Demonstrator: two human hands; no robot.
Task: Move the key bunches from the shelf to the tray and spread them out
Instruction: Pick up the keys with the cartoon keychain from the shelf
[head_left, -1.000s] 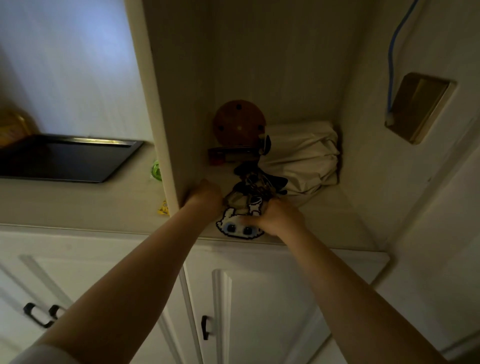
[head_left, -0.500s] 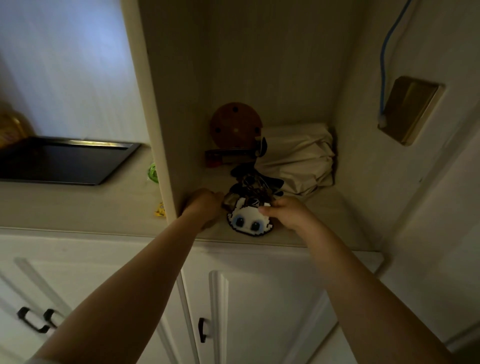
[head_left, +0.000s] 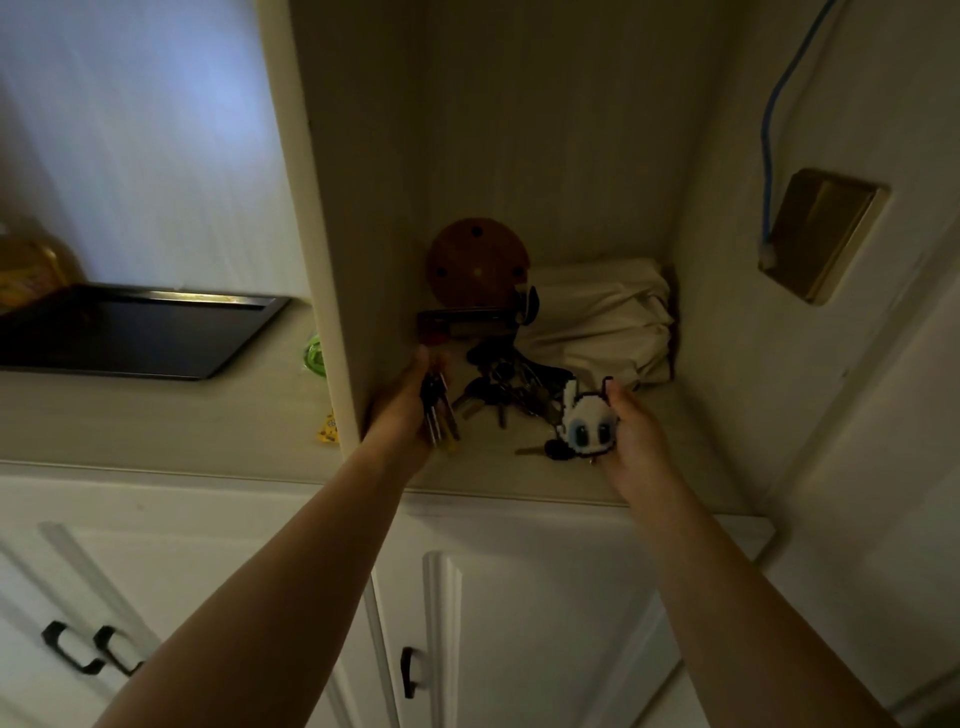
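Key bunches (head_left: 506, 387) on shelf (head_left: 519, 467), between left hand (head_left: 410, 410), right hand (head_left: 631, 431)

Home kitchen: cream cabinets (head_left: 519, 623), counter (head_left: 156, 415), baking tray (head_left: 130, 332).

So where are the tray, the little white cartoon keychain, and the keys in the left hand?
tray (head_left: 244, 325), head view, right part of its dark floor.
white cartoon keychain (head_left: 588, 422), head view, middle of its face.
keys in the left hand (head_left: 439, 410), head view, the hanging blades.
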